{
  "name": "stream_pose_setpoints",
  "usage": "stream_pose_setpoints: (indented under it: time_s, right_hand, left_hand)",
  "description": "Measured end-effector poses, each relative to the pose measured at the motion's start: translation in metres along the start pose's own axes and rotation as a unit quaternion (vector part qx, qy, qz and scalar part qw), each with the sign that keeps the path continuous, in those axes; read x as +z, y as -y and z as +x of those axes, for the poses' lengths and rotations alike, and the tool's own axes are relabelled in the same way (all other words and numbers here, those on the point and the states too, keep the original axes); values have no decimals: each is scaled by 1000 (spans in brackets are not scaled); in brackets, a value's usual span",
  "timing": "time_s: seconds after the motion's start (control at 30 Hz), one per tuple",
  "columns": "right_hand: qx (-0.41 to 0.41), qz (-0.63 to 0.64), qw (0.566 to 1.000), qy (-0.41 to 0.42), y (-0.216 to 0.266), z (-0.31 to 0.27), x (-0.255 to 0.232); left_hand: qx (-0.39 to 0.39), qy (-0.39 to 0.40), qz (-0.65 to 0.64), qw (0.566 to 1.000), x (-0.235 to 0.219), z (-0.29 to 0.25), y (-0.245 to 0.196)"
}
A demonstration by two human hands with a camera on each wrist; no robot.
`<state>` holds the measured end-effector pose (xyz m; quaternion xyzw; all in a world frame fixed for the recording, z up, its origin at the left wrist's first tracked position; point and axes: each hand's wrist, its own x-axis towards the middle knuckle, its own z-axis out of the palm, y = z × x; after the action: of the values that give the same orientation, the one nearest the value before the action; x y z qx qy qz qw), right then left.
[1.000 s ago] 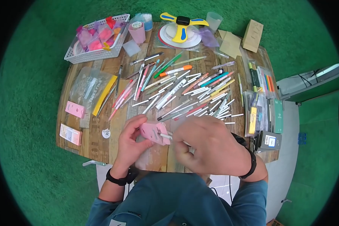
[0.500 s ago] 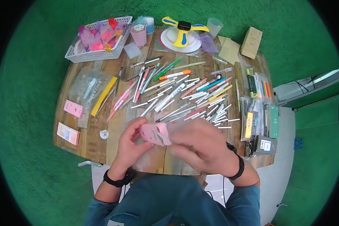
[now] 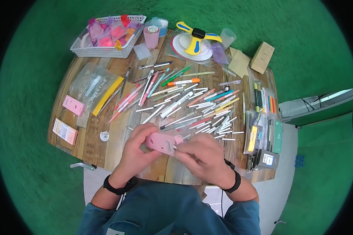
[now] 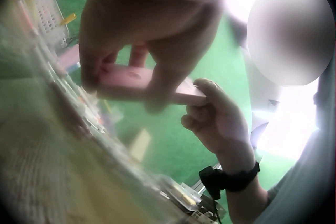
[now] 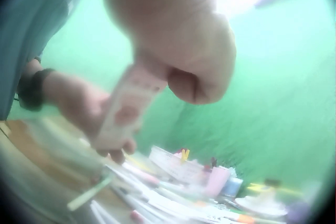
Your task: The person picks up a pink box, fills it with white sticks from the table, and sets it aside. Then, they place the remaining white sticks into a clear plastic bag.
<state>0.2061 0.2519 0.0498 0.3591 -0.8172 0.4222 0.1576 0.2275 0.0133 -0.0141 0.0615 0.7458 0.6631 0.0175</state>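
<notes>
My left hand grips a small pink cardboard box by its left end, thumb on the near side and fingers on the far side. A pink end flap stands out at the box's right end. There my right hand pinches with thumb and forefinger, its other fingers curled in. In the left wrist view the box spans between both hands, held above the table. The right wrist view shows its blurred printed face. My right fingers hide part of the open end.
Many pens and white sticks lie spread beyond the hands. Another pink box, a white-and-pink box and a yellow-edged bag lie left. A white basket stands at the back left; stationery packs line the right.
A white stick showed between the right hand and the box's end a second ago. The right hand has moved in to the box's end, and the box has turned its printed face up.
</notes>
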Motion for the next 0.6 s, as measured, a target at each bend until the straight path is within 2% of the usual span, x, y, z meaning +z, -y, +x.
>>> stream_pose_setpoints:
  time_s: [0.07,0.1,0.17,0.2,0.27,0.4,0.47,0.6]
  right_hand:
    - [42,10,998,44,2,-1,0]
    - [41,7,998,44,7,2,-1]
    - [191,77,978,30,20,8,-6]
    - [192,72,978,29,21,6,-7]
    - [218,82,968,97,22,2,-10]
    - [207,82,968,114,20,-3,-12]
    - [308,90,938,130,22,-2,-16]
    - [294,118,939,131,14,-2,-19]
  left_hand:
    - [55,-3,114,992,0,0,-1]
    - [58,-2,111,992,0,0,-3]
    - [50,16,130,990,-1,-2,-8]
    - [51,18,127,990,0,-3,-10]
    - [68,20,151,986,2,-3,-14]
    - [71,18,168,983,2,-3,-18]
    - [88,34,178,980,3,-2,-20]
    - [88,25,179,979,8,-2,-22]
